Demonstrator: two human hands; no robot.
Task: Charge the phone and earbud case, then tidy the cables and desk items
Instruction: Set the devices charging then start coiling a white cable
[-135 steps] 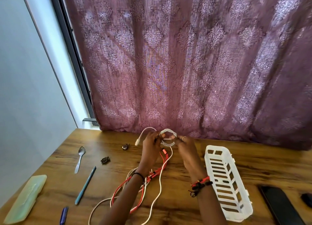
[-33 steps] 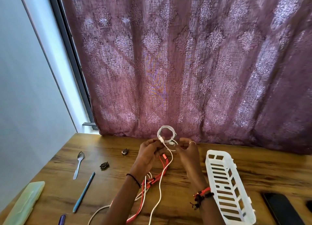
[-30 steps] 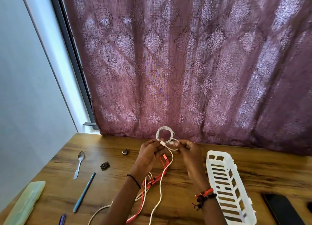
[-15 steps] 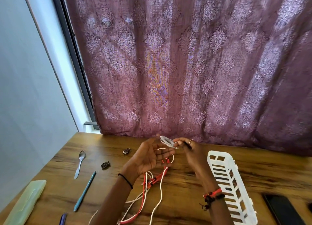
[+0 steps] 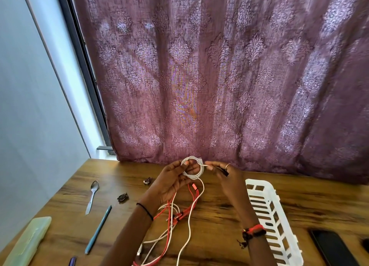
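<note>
Cable (image 5: 193, 177), light, limp and springy, wound in a small coil just above the worktop (image 5: 119, 176). Left grip (image 5: 171, 181) curls its fingers through the coil; right grip (image 5: 229, 178) pinches the free end. Best held across all loops, which may otherwise spring apart.

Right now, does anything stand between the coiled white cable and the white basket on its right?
Only the right hand, which pinches the cable's end, lies between the coil in the left hand and the basket. Its loose tail hangs down among the red cables.
</note>
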